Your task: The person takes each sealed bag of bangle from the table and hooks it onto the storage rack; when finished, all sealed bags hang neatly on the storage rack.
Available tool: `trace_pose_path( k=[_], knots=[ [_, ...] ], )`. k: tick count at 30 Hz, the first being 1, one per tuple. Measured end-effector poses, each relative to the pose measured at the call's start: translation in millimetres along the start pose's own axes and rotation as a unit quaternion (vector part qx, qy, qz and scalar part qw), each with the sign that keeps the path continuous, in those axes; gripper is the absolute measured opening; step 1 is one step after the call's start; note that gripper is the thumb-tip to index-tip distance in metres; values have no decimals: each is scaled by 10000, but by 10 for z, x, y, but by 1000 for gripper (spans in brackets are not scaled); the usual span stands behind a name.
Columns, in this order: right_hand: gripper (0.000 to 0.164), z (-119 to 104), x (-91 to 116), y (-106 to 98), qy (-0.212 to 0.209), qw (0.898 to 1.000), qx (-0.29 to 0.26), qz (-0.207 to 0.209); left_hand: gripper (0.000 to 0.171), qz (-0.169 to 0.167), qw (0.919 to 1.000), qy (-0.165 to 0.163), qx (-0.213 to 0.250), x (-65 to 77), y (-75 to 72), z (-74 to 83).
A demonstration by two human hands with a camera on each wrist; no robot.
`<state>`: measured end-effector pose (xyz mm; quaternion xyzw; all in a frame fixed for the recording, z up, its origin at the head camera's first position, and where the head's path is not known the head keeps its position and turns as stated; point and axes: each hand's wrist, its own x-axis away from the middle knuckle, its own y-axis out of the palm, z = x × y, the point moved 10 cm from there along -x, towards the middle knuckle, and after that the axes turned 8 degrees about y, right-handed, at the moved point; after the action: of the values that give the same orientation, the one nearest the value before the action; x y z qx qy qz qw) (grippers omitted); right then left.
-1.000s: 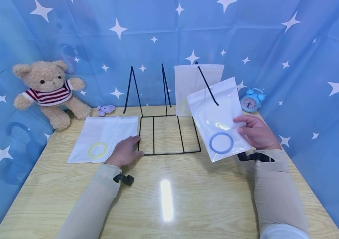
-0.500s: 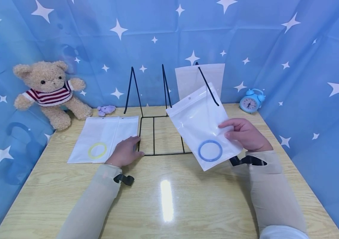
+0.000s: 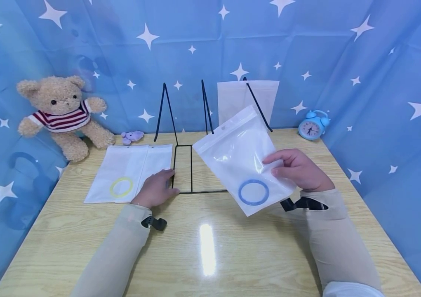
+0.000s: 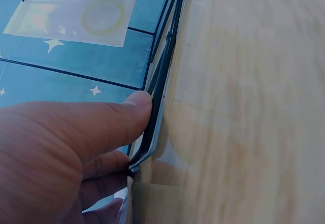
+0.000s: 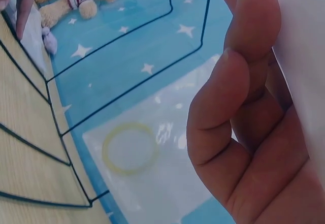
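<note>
My right hand [image 3: 301, 170] pinches a white zip bag [image 3: 245, 144] near its lower right side, thumb against index finger. A blue ring [image 3: 240, 194] shows through the bag's lower part. The bag is held tilted in front of a black wire rack [image 3: 191, 169] with upright prongs. At the rack's left edge, my left hand [image 3: 154, 189] grips the frame; the left wrist view shows the thumb [image 4: 137, 102] on the wire, fingers curled below. Another white bag [image 3: 230, 97] hangs from the right prong, its yellow ring [image 5: 106, 150] visible in the right wrist view.
Two white bags [image 3: 100, 177] lie overlapping left of the rack, a yellow ring [image 3: 112, 188] in one. Behind them are a teddy bear [image 3: 62, 113] and a small purple toy [image 3: 132, 137]. A blue alarm clock [image 3: 311, 127] stands at back right. Starry curtains surround the table.
My right hand has brought the bag with the blue ring leftward and slightly down, tilting its top further left. My left hand has stayed on the rack.
</note>
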<state>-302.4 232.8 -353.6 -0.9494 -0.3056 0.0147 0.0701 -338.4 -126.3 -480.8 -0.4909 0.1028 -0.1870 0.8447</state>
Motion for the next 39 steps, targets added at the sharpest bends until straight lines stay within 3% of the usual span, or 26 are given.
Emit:
trace_pose_path(
  k=[10,20,31,35,39],
  knots=[
    [45,-218,96,162,-385,9984,363,-205,75,-12,10000,-23,-54,-8,-6,11],
    [47,-311,157,231,-611,9971,250,-378,77,-28,10000,-6,-59,0,-5,20],
    [42,-219,34,370,-229,9985,294,-400,76,-27,10000,-10,0,-1,2,12],
    [44,-204,-1,399,-280,9977,369,-489,76,-19,10000,66,-35,-10,-5,26],
    [49,-208,-23,422,-438,9948,799,-455,76,-35,9999,81,-48,-15,-3,21]
  ],
)
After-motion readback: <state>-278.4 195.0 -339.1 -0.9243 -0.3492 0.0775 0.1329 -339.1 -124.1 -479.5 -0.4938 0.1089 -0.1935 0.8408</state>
